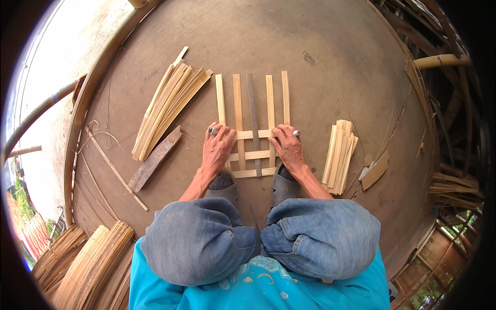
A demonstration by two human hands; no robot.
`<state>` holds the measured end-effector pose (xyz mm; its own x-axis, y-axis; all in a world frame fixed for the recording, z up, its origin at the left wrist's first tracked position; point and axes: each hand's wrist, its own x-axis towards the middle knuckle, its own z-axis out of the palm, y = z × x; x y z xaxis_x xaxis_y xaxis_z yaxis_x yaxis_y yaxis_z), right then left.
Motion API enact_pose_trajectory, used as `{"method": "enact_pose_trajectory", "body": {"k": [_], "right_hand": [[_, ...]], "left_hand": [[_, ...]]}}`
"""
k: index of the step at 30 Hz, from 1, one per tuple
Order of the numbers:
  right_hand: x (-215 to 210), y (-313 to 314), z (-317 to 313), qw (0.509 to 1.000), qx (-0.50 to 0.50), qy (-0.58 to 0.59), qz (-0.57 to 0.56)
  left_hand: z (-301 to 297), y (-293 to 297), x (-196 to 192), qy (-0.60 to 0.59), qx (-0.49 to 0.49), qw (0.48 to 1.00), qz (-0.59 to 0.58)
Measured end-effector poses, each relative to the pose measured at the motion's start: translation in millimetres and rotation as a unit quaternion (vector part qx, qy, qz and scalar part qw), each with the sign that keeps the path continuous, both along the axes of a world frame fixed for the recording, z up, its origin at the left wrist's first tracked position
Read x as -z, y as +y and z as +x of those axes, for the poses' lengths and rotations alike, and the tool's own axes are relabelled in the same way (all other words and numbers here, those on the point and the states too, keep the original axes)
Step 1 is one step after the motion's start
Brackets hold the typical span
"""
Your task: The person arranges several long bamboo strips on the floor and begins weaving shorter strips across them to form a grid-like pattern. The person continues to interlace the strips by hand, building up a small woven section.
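Observation:
A partly woven bamboo mat lies on the floor in front of me, with several upright strips crossed by three horizontal ones. My left hand presses flat on the mat's left side, a ring on one finger. On the mat's right side rests my right hand, also ringed, its fingers on the top crosswise strip. Both feet in grey shoes pin the mat's near edge. My knees in blue jeans fill the lower middle.
A long bundle of bamboo strips lies to the left, a shorter stack to the right. A dark flat blade-like piece sits left of my hand. More bundled strips lie lower left. A cardboard scrap lies right.

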<state>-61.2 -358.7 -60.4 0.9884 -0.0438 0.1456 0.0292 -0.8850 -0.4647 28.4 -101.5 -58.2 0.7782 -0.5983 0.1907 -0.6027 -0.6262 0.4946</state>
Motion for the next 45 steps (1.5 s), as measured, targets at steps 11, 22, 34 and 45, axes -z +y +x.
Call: {"method": "enact_pose_trajectory", "body": {"k": [11, 22, 34, 45], "right_hand": [[-16.5, 18.7, 36.8, 0.999, 0.022, 0.015, 0.042], [5.4, 40.8, 66.6, 0.993, 0.054, 0.097, 0.029], [7.7, 36.3, 65.9, 0.996, 0.026, 0.090, 0.008], [-31.0, 14.8, -43.2, 0.992, -0.073, 0.090, 0.059]], "left_hand": [[-3.7, -4.9, -2.2, 0.025, 0.015, 0.999, 0.029], [-5.2, -12.5, 12.8, 0.059, 0.025, 0.996, 0.057], [-3.7, -12.5, 10.3, 0.050, 0.031, 0.997, 0.043], [-67.9, 39.4, 3.8, 0.006, -0.039, 0.999, 0.011]]}}
